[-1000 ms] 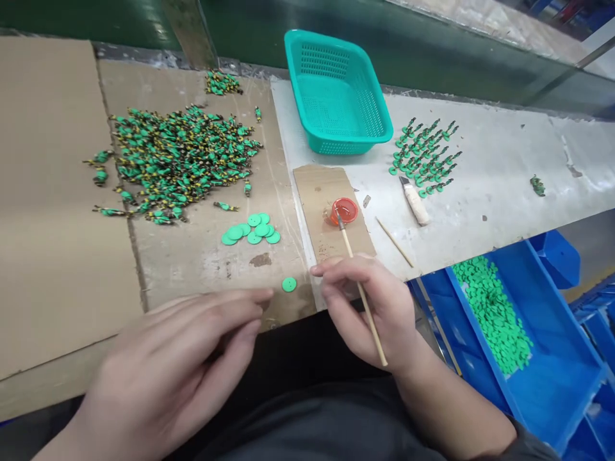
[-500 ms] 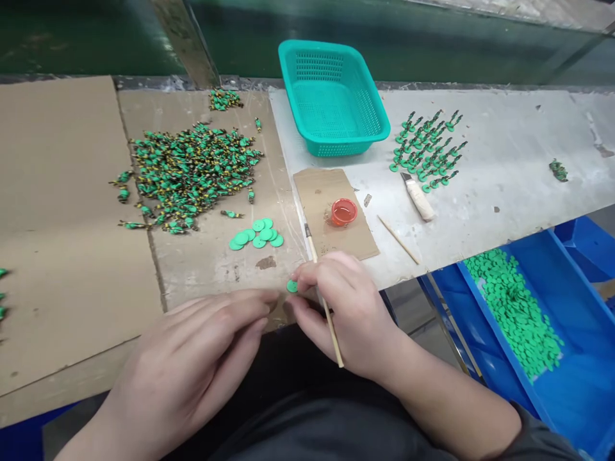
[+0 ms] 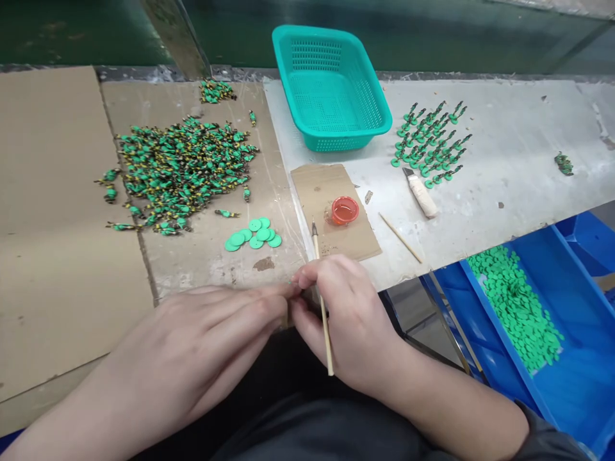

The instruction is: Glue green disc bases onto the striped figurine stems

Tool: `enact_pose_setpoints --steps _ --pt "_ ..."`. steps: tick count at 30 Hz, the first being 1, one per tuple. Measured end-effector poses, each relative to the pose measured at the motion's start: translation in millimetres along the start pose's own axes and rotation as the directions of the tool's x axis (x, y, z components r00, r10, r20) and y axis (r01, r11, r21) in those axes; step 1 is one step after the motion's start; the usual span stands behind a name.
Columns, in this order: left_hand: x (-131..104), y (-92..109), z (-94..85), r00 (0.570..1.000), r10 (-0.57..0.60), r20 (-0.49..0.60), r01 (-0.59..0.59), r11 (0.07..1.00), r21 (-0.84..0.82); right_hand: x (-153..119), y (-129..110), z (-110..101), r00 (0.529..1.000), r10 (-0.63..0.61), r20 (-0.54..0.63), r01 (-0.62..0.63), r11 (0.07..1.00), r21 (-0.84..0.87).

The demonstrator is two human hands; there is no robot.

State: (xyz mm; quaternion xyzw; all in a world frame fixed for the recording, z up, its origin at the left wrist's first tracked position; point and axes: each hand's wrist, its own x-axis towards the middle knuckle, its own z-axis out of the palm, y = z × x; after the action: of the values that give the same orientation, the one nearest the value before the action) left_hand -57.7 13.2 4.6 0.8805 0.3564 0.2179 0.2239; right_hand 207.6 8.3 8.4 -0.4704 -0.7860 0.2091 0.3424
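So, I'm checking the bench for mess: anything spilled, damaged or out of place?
Only minor marks: the cardboard piece has dark specks near the red cup, and a brown patch mars the worktop by the green discs.

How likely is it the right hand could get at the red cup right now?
Likely yes: the red cup sits just ahead of the right hand with nothing blocking it, though that hand holds a brush.
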Motion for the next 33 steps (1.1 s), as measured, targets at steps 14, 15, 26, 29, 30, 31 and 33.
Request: enact_pose_setpoints --steps 14,15,26,29,30,31,33 --pt "-3.9 11.1 4.1 0.997 -0.068 -0.027 0.071 0.990 0.122 1.2 -6.2 4.4 0.999 0.041 -0.029 -0.043 0.998 -0.047" --pt "-4.5 10.1 3.8 0.996 -0.076 -0.042 0.081 0.989 0.127 0.9 -6.2 4.3 0.999 0.041 -0.028 -0.043 0.998 -0.048" --pt "10.9 14.5 2.6 0.996 -0.025 -0.083 0.032 0.996 0.083 -2.7 -5.2 -0.6 0.996 0.088 -0.006 -0.087 0.996 0.015" --pt "13.0 13.9 3.5 0.997 0.028 -0.071 -0.021 0.995 0.100 -0.9 -5.7 -0.4 0.996 0.089 -0.011 -0.089 0.996 0.009" --pt "11.3 12.6 4.1 0.997 0.038 -0.068 -0.031 0.994 0.104 -0.1 -6.0 -0.2 0.996 0.088 -0.015 -0.088 0.996 0.004" --pt "8.2 11.2 4.7 0.997 0.042 -0.068 -0.035 0.994 0.101 0.6 -6.2 -0.1 0.996 0.087 -0.018 -0.087 0.996 -0.002" --pt "-0.5 8.4 5.5 0.998 0.005 -0.059 0.000 0.997 0.081 1.5 -6.4 0.1 0.996 0.081 -0.023 -0.082 0.997 -0.016"
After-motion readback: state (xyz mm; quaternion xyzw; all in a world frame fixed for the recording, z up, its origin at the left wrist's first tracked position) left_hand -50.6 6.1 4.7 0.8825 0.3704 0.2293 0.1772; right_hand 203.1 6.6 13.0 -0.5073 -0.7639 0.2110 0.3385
